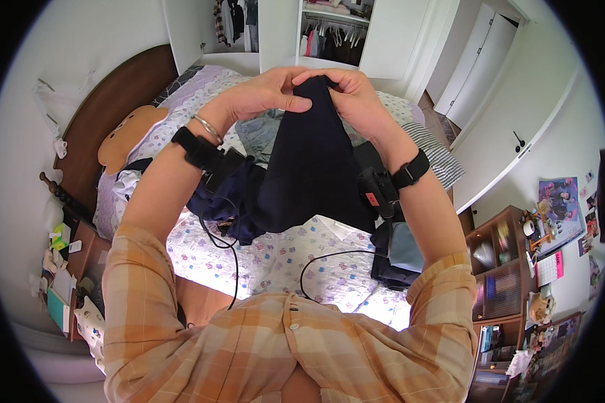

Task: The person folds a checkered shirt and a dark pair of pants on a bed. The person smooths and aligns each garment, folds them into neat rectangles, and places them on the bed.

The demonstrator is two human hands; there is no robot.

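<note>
A dark navy or black garment hangs from both my hands above the bed, narrow at the top and wider below. My left hand pinches its upper left edge between thumb and fingers. At the upper right corner, my right hand grips the cloth, its fingers partly hidden by a fold. Behind and left of the hanging piece lies a crumpled navy garment. Grey-green clothing rests further back on the bed. Dark folded clothes and a grey-blue folded piece are stacked at the right.
The bed has a floral sheet, a bear-shaped cushion and a striped pillow or cloth. Cables run from devices strapped to both wrists. An open wardrobe stands beyond, a nightstand left, a wooden cabinet right.
</note>
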